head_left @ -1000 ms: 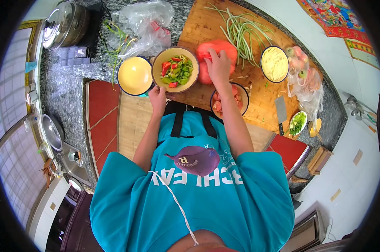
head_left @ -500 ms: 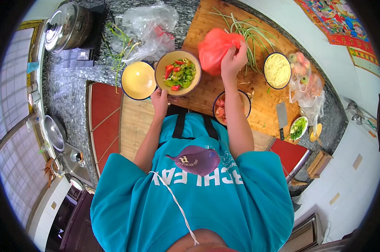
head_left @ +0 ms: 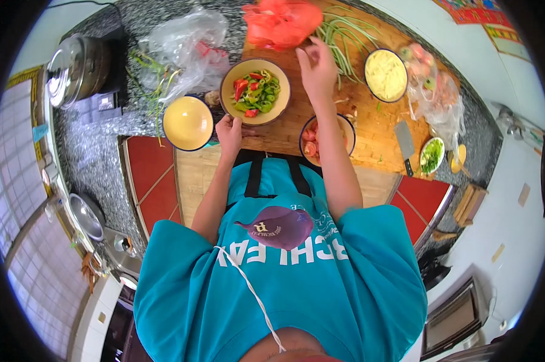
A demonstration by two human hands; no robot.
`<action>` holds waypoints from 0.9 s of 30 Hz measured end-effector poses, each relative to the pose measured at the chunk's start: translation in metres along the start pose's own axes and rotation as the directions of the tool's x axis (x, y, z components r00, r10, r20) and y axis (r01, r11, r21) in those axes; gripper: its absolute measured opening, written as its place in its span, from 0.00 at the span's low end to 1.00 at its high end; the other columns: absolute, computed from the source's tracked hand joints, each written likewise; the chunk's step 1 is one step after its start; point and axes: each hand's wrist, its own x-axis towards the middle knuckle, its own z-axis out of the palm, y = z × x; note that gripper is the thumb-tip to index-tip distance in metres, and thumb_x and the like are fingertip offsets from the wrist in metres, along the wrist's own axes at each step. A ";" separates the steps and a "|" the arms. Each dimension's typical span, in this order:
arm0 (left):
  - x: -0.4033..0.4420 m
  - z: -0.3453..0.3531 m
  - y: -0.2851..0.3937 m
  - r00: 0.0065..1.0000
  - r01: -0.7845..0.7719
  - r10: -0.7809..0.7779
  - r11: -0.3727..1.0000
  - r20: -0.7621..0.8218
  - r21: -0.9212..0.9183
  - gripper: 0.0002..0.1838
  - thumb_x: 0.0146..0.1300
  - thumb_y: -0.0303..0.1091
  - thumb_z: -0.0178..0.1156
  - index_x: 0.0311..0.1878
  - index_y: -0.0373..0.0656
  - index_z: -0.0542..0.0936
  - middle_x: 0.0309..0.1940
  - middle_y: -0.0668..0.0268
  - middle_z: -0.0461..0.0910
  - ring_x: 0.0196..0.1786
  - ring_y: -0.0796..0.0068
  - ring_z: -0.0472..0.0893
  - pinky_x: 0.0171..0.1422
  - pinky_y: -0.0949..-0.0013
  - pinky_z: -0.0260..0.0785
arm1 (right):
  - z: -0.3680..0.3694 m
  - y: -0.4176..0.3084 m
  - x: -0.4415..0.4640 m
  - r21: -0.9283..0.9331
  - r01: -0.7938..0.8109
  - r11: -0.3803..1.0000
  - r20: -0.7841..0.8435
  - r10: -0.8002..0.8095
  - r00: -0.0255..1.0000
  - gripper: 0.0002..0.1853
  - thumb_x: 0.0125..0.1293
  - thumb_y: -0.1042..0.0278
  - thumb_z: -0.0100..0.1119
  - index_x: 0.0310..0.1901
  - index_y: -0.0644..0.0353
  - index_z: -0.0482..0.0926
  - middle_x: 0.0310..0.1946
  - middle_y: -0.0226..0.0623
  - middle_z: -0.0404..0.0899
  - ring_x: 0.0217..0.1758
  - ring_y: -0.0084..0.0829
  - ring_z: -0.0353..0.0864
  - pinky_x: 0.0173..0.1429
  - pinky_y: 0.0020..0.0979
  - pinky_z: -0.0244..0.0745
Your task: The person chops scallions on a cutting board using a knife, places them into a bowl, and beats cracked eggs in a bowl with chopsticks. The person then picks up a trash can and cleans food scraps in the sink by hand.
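Note:
My left hand (head_left: 229, 134) grips the near rim of a bowl of cut green and red peppers (head_left: 256, 92), at the left part of the wooden board (head_left: 369, 142). Over the board, my right hand (head_left: 318, 65) has its fingers apart and holds nothing. Just beyond its fingertips lies a red plastic bag (head_left: 281, 23) at the board's far edge. My right forearm passes over a bowl of cut tomatoes (head_left: 310, 140) and hides part of it. Long green beans (head_left: 345, 37) lie right of the bag.
An empty yellow bowl (head_left: 188, 123) stands left of the peppers, near a clear plastic bag (head_left: 194, 51). On the right are a bowl of pale strips (head_left: 386, 75), a cleaver (head_left: 404, 140), chopped greens (head_left: 431, 155) and bagged produce (head_left: 435, 96). A lidded pot (head_left: 79, 70) stands far left.
The red bag was lifted by my right hand and now lies farther off to the upper left, let go. My left hand has stayed at the pepper bowl's rim. The whole view has shifted slightly.

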 end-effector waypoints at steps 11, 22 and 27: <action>-0.022 0.007 -0.042 0.971 0.091 -0.072 0.993 0.229 -0.075 0.21 0.78 0.44 0.44 0.53 0.31 0.71 0.40 0.49 0.82 0.35 0.61 0.85 0.39 0.65 0.81 | -0.170 0.075 -0.203 -0.279 -0.508 0.815 -0.004 0.528 0.849 0.19 0.77 0.56 0.45 0.44 0.66 0.78 0.29 0.51 0.78 0.35 0.45 0.80 0.42 0.38 0.73; -0.076 0.041 -0.085 0.970 -0.009 -0.042 0.978 0.239 0.208 0.22 0.76 0.40 0.49 0.63 0.31 0.69 0.41 0.59 0.81 0.37 0.70 0.84 0.37 0.68 0.80 | -0.123 0.079 -0.217 0.019 -0.510 0.860 0.272 0.486 0.831 0.15 0.75 0.59 0.50 0.42 0.65 0.76 0.26 0.54 0.78 0.30 0.52 0.80 0.33 0.42 0.71; -0.119 0.054 -0.126 0.987 0.034 -0.054 0.991 -0.154 -0.129 0.18 0.76 0.40 0.49 0.53 0.33 0.74 0.42 0.56 0.81 0.39 0.64 0.84 0.43 0.63 0.81 | -0.162 0.082 -0.192 0.044 -0.242 0.969 0.248 0.224 0.942 0.13 0.72 0.62 0.55 0.39 0.67 0.77 0.26 0.51 0.78 0.30 0.50 0.78 0.37 0.42 0.72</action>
